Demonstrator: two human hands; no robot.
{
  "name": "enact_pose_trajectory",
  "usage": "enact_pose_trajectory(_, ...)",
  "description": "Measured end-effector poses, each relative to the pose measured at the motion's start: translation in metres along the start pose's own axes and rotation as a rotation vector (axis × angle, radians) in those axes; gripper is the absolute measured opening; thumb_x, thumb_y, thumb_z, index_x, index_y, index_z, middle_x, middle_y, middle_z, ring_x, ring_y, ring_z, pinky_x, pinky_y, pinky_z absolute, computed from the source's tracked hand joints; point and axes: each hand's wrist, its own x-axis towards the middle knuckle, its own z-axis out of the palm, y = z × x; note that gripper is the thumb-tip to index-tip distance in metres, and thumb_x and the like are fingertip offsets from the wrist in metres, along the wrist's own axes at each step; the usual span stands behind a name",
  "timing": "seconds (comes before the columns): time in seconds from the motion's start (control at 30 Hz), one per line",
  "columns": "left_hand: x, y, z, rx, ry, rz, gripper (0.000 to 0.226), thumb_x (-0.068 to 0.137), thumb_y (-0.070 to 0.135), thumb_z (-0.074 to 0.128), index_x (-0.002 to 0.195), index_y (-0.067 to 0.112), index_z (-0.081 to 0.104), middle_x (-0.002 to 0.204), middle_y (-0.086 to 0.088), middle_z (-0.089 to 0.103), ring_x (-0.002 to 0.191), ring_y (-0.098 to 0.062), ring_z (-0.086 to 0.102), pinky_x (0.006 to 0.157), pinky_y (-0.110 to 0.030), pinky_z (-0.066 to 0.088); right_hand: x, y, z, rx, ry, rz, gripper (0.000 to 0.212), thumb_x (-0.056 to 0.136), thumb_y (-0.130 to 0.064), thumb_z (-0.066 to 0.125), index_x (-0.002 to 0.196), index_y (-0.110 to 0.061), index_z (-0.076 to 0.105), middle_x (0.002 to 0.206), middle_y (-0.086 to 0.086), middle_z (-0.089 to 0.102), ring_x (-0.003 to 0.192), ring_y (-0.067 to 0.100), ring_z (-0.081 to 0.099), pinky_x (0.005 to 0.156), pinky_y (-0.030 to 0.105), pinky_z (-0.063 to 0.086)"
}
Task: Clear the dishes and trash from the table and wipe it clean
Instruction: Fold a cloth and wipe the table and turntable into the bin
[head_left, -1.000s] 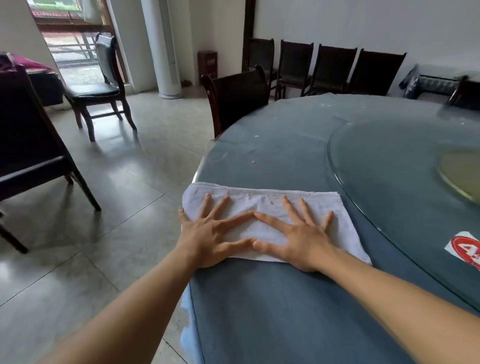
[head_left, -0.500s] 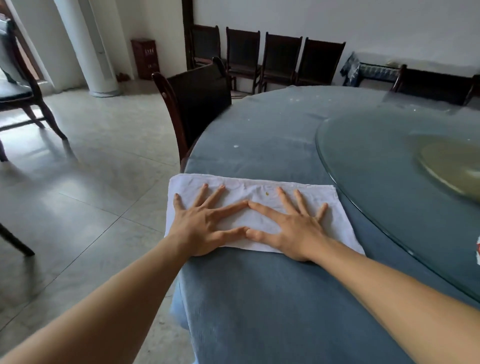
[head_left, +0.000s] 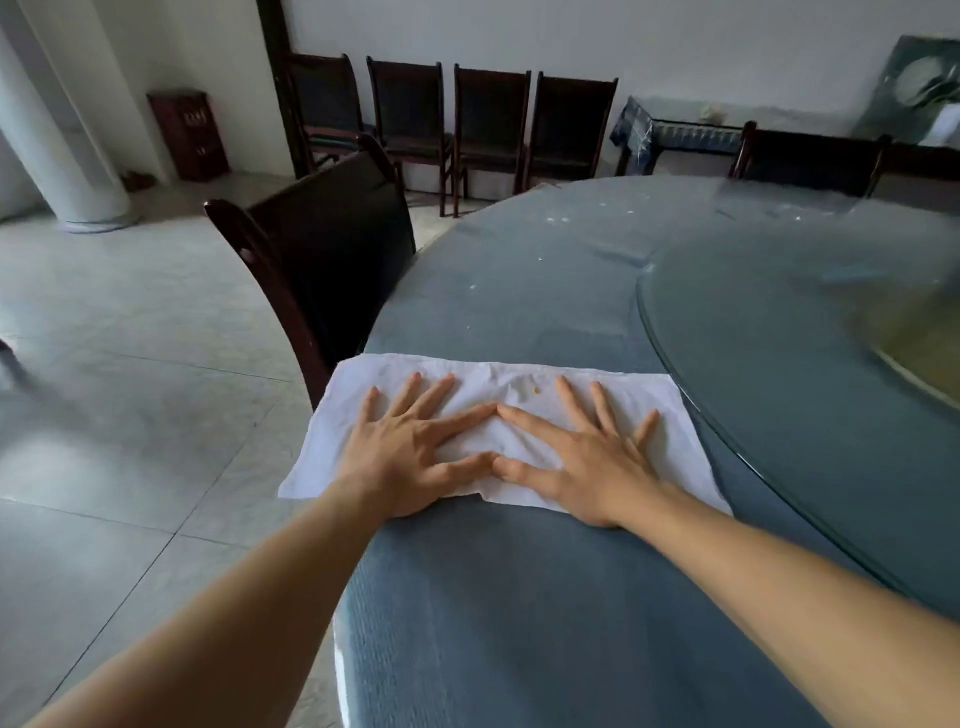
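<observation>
At the lower middle of the frame, your left hand (head_left: 415, 457) and right hand (head_left: 587, 462) press flat, fingers spread, on the white cloth (head_left: 498, 384), now further along the bench (head_left: 519, 623) rim; crumbs (head_left: 558, 219) wait ahead, the cloth's left corner overhangs beside the chair (head_left: 332, 260).

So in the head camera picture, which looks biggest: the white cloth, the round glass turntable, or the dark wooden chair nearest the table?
1. Round glass turntable, partly cut off
2. Dark wooden chair
3. White cloth
The chair and cloth look close.
</observation>
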Motion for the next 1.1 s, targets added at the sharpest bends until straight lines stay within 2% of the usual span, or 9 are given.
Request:
enact_pose_trajectory(0.13,0.059,-0.033,-0.008,-0.007,-0.034,0.016,0.075,0.071,0.095,0.005,0.142,0.074,-0.002,0.169,0.017,-0.008,0.156,-0.015,-0.013,0.122,-0.055,-0.005,0.059,-0.008,-0.013,0.015,0.010,0.037,0.071,0.066,-0.105,0.019,0.131,-0.088,-0.005,0.167,-0.017,-0.028,0.153,0.026,-0.033,0.106,0.080,-0.021)
enact_pose_trajectory(0.47,0.172,-0.090,-0.018,0.043,-0.064,0.126,0.094,0.053,0.099,-0.018,0.143,0.072,-0.009,0.167,0.018,-0.014,0.156,-0.016,-0.014,0.122,-0.056,-0.003,0.159,-0.014,-0.034,0.029,0.015,0.116,0.076,0.067,-0.105,0.017,0.137,-0.084,-0.005,0.165,-0.018,-0.033,0.151,0.027,-0.037,0.105,0.079,-0.023)
enact_pose_trajectory(0.73,0.262,-0.118,-0.026,0.042,-0.124,0.243,0.071,0.072,0.094,0.007,0.139,0.077,-0.009,0.166,0.020,-0.016,0.155,-0.015,-0.017,0.122,-0.057,-0.006,0.218,-0.014,-0.049,0.064,0.047,0.251,0.073,0.071,-0.103,0.021,0.136,-0.084,-0.005,0.165,-0.018,-0.031,0.151,0.027,-0.037,0.106,0.078,-0.022)
enact_pose_trajectory(0.93,0.305,-0.128,-0.024,0.032,-0.119,0.337,0.077,0.059,0.099,-0.009,0.134,0.080,-0.011,0.166,0.021,-0.016,0.155,-0.014,-0.017,0.122,-0.056,-0.007,0.243,-0.011,-0.055,0.080,0.061,0.339,0.075,0.065,-0.106,0.015,0.134,-0.086,-0.008,0.164,-0.020,-0.033,0.150,0.024,-0.038,0.106,0.078,-0.022)
enact_pose_trajectory(1.1,0.346,-0.133,-0.025,0.016,-0.118,0.397,0.077,0.061,0.098,-0.006,0.136,0.080,-0.009,0.166,0.022,-0.014,0.155,-0.014,-0.014,0.123,-0.054,-0.005,0.270,-0.005,-0.060,0.084,0.092,0.401,0.079,0.057,-0.108,0.007,0.132,-0.087,-0.007,0.165,-0.019,-0.031,0.152,0.026,-0.035,0.106,0.080,-0.018)
